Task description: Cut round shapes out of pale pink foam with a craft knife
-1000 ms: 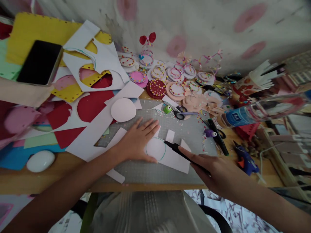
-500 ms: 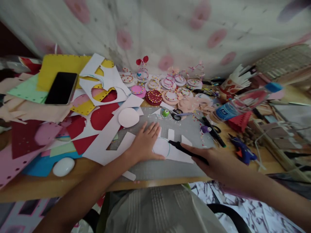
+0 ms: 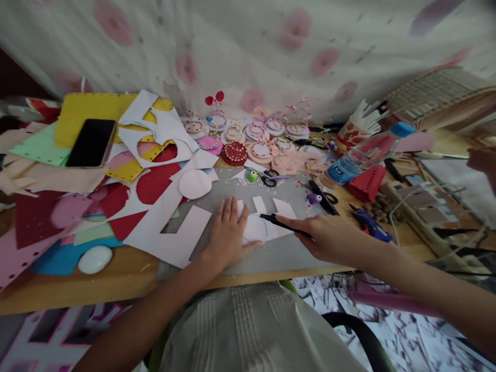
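Observation:
My left hand (image 3: 228, 233) lies flat on a white sheet (image 3: 284, 209), fingers stretched out, covering its left part. Beside the thumb and index finger is a circle (image 3: 254, 229) outlined in teal on that sheet. In my right hand (image 3: 329, 236) is a slim black craft knife (image 3: 289, 226), its tip at the circle's upper right edge; the blade is too small to make out. Under the sheet lies a grey cutting mat (image 3: 279, 253). A loose white paper disc (image 3: 195, 184) rests on cut white paper (image 3: 155, 235) to the left.
Decorated round pieces (image 3: 234, 153) line the back. Scissors (image 3: 268, 179), a water bottle (image 3: 360, 155) and a blue glue gun (image 3: 370, 223) are further right. A phone (image 3: 92, 143) lies on coloured sheets at left. What looks like another person's hand (image 3: 482, 161) shows at the right edge.
The white sheet has turned slightly counterclockwise, its right end now higher. The knife tip has moved a little along the circle's upper edge. My view has shifted; the hand-like shape at right has appeared.

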Motion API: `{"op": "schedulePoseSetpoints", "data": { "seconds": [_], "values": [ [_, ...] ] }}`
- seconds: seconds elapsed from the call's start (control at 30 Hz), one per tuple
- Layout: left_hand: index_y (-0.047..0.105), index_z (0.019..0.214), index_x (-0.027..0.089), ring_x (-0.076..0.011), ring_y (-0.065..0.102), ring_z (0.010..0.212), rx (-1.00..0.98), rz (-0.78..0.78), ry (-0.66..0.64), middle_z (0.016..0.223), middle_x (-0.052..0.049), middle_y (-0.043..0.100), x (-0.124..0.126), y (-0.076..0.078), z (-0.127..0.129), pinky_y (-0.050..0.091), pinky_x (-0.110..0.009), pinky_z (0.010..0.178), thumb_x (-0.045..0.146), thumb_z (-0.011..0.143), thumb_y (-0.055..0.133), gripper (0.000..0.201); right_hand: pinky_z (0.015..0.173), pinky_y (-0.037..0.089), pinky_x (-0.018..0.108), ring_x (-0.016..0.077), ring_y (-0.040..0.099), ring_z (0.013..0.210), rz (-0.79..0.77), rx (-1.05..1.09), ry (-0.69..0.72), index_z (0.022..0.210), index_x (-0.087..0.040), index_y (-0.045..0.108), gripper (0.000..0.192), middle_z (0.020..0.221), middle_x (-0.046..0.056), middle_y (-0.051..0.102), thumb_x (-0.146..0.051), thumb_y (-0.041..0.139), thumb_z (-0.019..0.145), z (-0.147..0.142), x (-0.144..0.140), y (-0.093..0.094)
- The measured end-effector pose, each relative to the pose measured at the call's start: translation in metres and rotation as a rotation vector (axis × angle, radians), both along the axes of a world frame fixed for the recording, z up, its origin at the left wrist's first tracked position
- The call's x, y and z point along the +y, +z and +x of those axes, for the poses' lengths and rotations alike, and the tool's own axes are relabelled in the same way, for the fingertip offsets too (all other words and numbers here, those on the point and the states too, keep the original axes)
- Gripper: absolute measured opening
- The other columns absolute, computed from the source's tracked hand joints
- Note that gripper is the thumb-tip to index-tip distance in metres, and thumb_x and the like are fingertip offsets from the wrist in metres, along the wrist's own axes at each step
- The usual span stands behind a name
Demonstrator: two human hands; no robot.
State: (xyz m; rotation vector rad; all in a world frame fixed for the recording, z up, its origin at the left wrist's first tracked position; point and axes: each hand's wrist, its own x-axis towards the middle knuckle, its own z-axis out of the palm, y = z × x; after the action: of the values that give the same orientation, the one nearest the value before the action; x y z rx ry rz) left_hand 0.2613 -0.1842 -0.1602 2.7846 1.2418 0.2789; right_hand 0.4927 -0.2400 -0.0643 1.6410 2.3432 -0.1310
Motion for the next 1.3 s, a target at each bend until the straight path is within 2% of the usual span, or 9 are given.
{"op": "schedulePoseSetpoints", "data": {
  "seconds": [0.23, 0.53, 0.67, 0.8, 0.9, 1.0, 1.07, 1.2, 1.3],
  "values": [
    [0.041, 0.143, 0.006, -0.0414, 0.030, 0.141, 0.029, 0.021, 0.017, 0.151, -0.028, 0.033, -0.002, 0.003, 0.004, 0.015, -0.055, 0.116, 0.074, 0.079, 0.050, 0.094, 0.053, 0.030, 0.025, 0.0156, 0.057, 0.054, -0.063, 0.133, -0.103, 0.143, -0.032, 0.047, 0.054, 0.062, 0.003, 0.065, -0.022, 0.043, 0.091, 0.002, -0.010, 0.000],
    [0.042, 0.143, 0.006, -0.0409, 0.028, 0.142, 0.046, 0.014, 0.020, 0.151, -0.029, 0.032, -0.001, 0.004, 0.004, 0.013, -0.055, 0.117, 0.073, 0.079, 0.049, 0.093, 0.054, 0.039, 0.024, 0.0149, 0.060, 0.056, -0.119, 0.296, -0.244, 0.144, -0.025, 0.048, 0.051, 0.071, 0.005, 0.070, -0.025, 0.041, 0.093, -0.005, -0.029, -0.003],
    [0.043, 0.142, 0.003, -0.0427, 0.031, 0.140, 0.046, -0.007, 0.087, 0.149, -0.031, 0.035, -0.010, 0.008, 0.016, 0.016, -0.055, 0.116, 0.071, 0.078, 0.053, 0.093, 0.052, 0.033, 0.024, 0.0154, 0.059, 0.054, -0.110, 0.157, -0.173, 0.141, -0.030, 0.051, 0.051, 0.064, 0.003, 0.068, -0.022, 0.043, 0.091, 0.002, -0.009, 0.009],
    [0.048, 0.136, 0.000, -0.0467, 0.036, 0.135, 0.019, -0.050, 0.192, 0.142, -0.031, 0.044, -0.025, 0.015, 0.027, 0.022, -0.058, 0.113, 0.074, 0.080, 0.045, 0.093, 0.052, 0.028, 0.026, 0.0172, 0.060, 0.056, -0.161, -0.010, -0.059, 0.139, -0.033, 0.052, 0.049, 0.068, 0.006, 0.070, -0.023, 0.047, 0.091, 0.018, 0.022, 0.024],
    [0.049, 0.137, 0.005, -0.0448, 0.033, 0.138, -0.032, -0.044, 0.105, 0.144, -0.028, 0.044, -0.023, 0.015, 0.020, 0.018, -0.060, 0.114, 0.076, 0.079, 0.045, 0.092, 0.054, 0.030, 0.025, 0.0168, 0.060, 0.058, -0.205, 0.017, 0.025, 0.140, -0.033, 0.051, 0.051, 0.073, 0.006, 0.073, -0.020, 0.047, 0.091, 0.029, 0.035, 0.027],
    [0.037, 0.146, 0.011, -0.0342, 0.022, 0.146, -0.055, -0.038, -0.117, 0.156, -0.020, 0.030, -0.010, 0.008, 0.010, 0.016, -0.053, 0.118, 0.067, 0.084, 0.049, 0.084, 0.052, 0.031, 0.024, 0.0145, 0.057, 0.054, -0.214, 0.094, 0.057, 0.140, -0.035, 0.051, 0.053, 0.071, 0.003, 0.072, -0.019, 0.047, 0.090, 0.036, 0.034, 0.023],
    [0.031, 0.149, 0.010, -0.0287, 0.020, 0.148, -0.046, -0.061, -0.200, 0.158, -0.018, 0.025, -0.004, 0.003, 0.006, 0.014, -0.048, 0.120, 0.062, 0.088, 0.047, 0.083, 0.050, 0.029, 0.023, 0.0123, 0.051, 0.048, -0.197, 0.120, 0.031, 0.140, -0.035, 0.050, 0.053, 0.064, 0.001, 0.068, -0.020, 0.048, 0.089, 0.038, 0.028, 0.019],
    [0.031, 0.149, 0.006, -0.0289, 0.021, 0.147, -0.028, -0.082, -0.181, 0.157, -0.020, 0.026, 0.000, -0.001, 0.008, 0.013, -0.046, 0.121, 0.061, 0.089, 0.045, 0.082, 0.047, 0.026, 0.023, 0.0094, 0.040, 0.041, -0.198, 0.158, -0.065, 0.143, -0.030, 0.048, 0.052, 0.057, -0.001, 0.062, -0.023, 0.045, 0.092, 0.036, 0.012, 0.013],
    [0.032, 0.148, 0.006, -0.0298, 0.022, 0.147, -0.028, -0.079, -0.178, 0.157, -0.020, 0.026, -0.002, -0.001, 0.009, 0.014, -0.046, 0.121, 0.060, 0.089, 0.045, 0.082, 0.047, 0.028, 0.021, 0.0089, 0.041, 0.043, -0.228, 0.256, -0.108, 0.144, -0.027, 0.047, 0.052, 0.060, -0.001, 0.063, -0.023, 0.044, 0.092, 0.035, 0.006, 0.010]
  ]
}}
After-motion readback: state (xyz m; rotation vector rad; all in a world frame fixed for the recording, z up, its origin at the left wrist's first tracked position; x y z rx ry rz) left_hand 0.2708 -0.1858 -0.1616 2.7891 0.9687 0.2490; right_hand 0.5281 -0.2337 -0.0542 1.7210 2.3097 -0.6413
